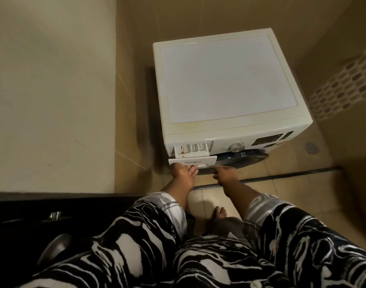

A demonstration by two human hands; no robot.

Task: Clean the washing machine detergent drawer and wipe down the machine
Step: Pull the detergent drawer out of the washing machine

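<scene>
A white front-loading washing machine point(229, 84) stands in a tiled corner. Its detergent drawer point(191, 155) is pulled partly out at the front left, showing compartments with brown stains. My left hand point(185, 173) is palm up under the drawer's front panel, fingers hooked into its handle recess. My right hand point(224, 173) hovers just right of the drawer below the panel, fingers loosely curled and blurred, holding nothing that I can see.
The round dark door point(243, 157) and a silver dial point(237, 146) are on the machine's front. A beige wall is at the left, a mosaic tile band point(344, 84) at the right. A dark threshold strip point(281, 176) crosses the floor. My bare foot point(220, 213) is below.
</scene>
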